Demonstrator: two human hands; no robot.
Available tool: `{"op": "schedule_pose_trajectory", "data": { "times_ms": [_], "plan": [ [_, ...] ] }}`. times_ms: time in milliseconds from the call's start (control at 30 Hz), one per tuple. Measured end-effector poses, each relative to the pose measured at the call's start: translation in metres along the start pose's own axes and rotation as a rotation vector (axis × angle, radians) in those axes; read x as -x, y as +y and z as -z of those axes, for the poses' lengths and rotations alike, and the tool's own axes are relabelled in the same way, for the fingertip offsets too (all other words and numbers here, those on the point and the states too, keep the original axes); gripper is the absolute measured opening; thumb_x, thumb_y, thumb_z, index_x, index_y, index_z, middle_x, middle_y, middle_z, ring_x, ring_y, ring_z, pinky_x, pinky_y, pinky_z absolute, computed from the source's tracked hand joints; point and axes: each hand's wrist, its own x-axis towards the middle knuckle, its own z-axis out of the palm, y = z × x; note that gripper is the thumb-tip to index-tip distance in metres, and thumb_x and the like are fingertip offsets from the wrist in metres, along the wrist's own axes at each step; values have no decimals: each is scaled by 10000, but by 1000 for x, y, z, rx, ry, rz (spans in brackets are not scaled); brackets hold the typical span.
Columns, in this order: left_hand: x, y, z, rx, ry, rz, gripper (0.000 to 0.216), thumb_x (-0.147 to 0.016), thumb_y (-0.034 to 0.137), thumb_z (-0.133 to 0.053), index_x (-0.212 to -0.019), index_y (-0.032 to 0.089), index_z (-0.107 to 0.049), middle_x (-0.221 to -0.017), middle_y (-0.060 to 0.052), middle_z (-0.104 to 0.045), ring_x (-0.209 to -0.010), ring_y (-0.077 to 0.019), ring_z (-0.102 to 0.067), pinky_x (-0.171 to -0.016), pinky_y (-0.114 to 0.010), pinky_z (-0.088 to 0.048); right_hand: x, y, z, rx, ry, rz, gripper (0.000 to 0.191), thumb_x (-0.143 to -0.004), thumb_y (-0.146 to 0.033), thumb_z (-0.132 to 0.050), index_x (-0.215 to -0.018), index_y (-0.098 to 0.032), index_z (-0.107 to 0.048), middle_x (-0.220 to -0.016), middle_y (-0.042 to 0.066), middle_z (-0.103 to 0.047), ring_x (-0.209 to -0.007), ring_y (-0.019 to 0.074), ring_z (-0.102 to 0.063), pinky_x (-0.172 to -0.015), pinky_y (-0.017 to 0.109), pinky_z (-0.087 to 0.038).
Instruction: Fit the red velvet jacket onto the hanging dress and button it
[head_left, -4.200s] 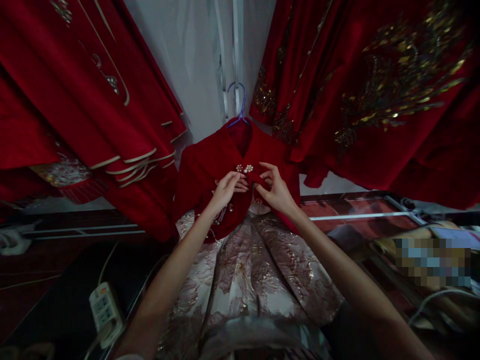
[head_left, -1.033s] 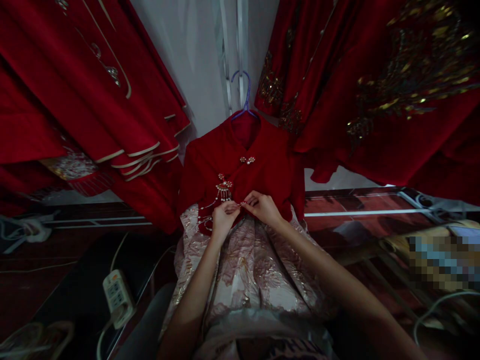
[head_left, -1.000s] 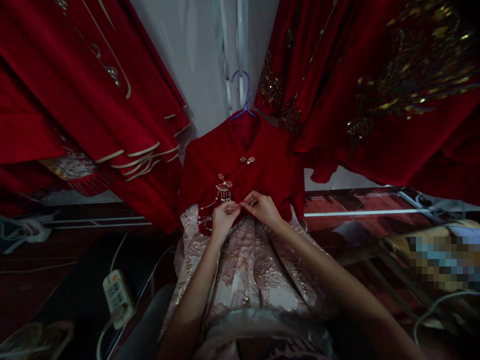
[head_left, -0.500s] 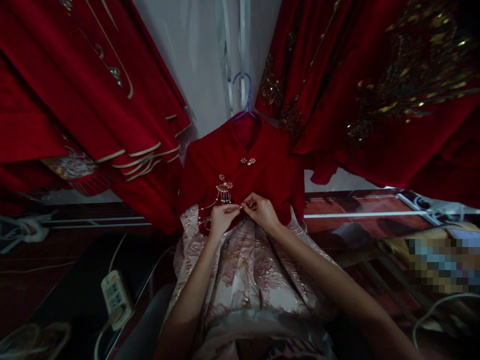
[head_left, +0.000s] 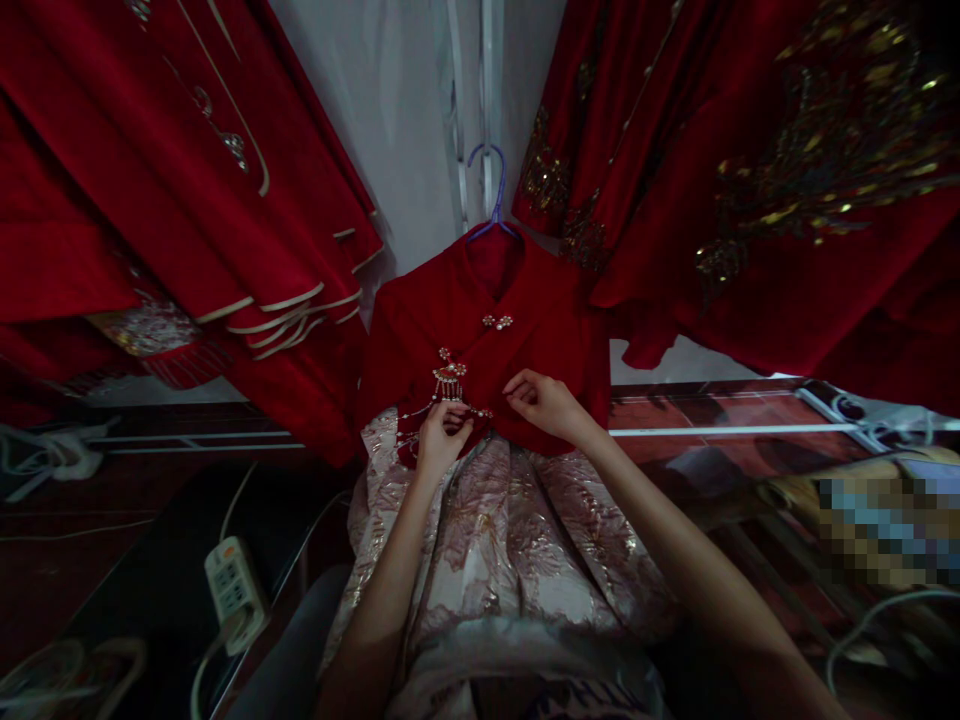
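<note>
Red jacket (head_left: pixel 555 335) on a purple hanger (head_left: pixel 498 190), its lower front behind both hands, left hand (head_left: pixel 445 430) curled at a beaded button (head_left: pixel 482 413), grip unclear, right hand (head_left: pixel 541 398) loosely open, near the button's right side.

Passable over upper red jacket (head_left: pixel 484 355); blocked lower by left hand (head_left: pixel 439 438) and right hand (head_left: pixel 553 404); flanked at jacket's left by cream-edged garment (head_left: pixel 247 230), right by sequined garment (head_left: pixel 787 200).

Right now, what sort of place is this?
Probably a clothing shop or garment workroom, can't tell which: a beaded red top on a hanger, more decorated red garments hanging on both sides.
</note>
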Motion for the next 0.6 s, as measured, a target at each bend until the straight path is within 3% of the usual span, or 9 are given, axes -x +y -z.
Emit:
{"op": "schedule_pose_trajectory", "data": {
  "times_ms": [133,300,600],
  "plan": [
    [1,4,-7,-110,-2,-95,180,-738,240,-658,-907,192,-620,-899,-41,-640,-746,-125,-597,-699,-258,-492,-1,5,-19,-47,0,40,159,-772,-156,-585,-928,-184,-598,-837,31,-666,-750,124,-635,-691,246,-517],
    [1,5,-11,-174,-17,-138,131,-787,289,-630,-872,189,-626,-863,-44,-633,-767,-142,-606,-706,-272,-496,-1,20,-42,-72,-12,-20,245,-751,-237,-650,-959,-164,-545,-774,18,-632,-690,124,-618,-674,264,-526],
    [3,2,-11,-12,-18,-73,183,-767,329,-668,-863,176,-636,-841,-43,-673,-795,-148,-654,-774,-297,-542,-2,24,-52,-145,-37,15,156,-759,-245,-633,-860,-168,-542,-719,4,-615,-634,113,-594,-641,246,-517]
  ]
}}
